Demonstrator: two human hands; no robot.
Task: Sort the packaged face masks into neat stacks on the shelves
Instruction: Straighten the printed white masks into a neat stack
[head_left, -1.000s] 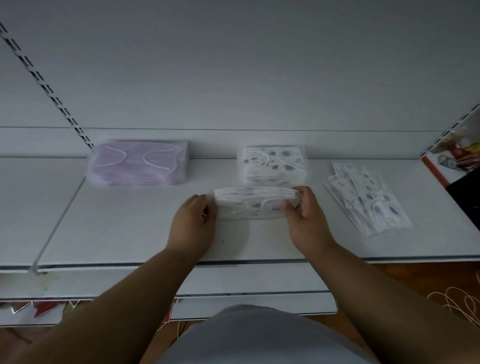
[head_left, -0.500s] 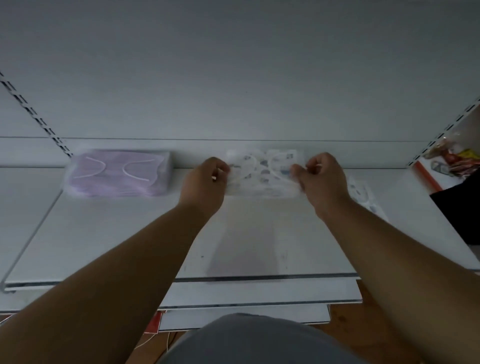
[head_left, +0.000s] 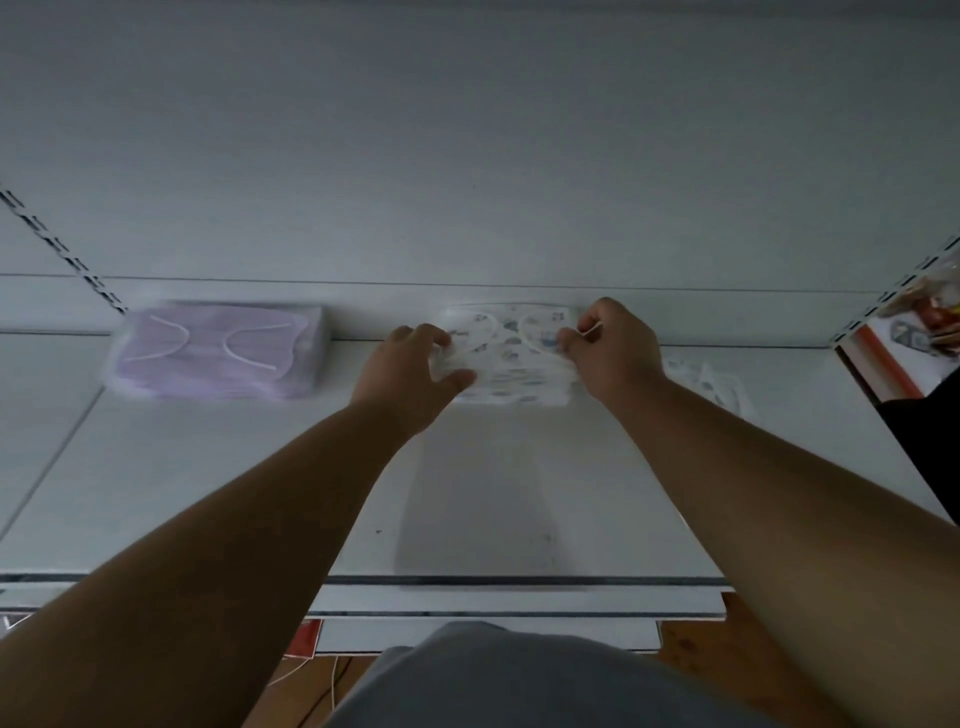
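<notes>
Patterned masks (head_left: 506, 345), a packaged bundle, are sitting on top of the printed stack (head_left: 511, 392) at the back of the shelf (head_left: 208, 493), long axis running left to right. Both hands are bracketing it: the left hand (head_left: 410, 374) is pinching the left end with curled fingers, the right hand (head_left: 610, 353) is gripping the right end, so neither is nearer. Squaring the edges looks like the step in hand. 2 other piles are lying alongside: the purple stack (head_left: 218, 353) to the left, loose masks (head_left: 709, 376) to the right.
</notes>
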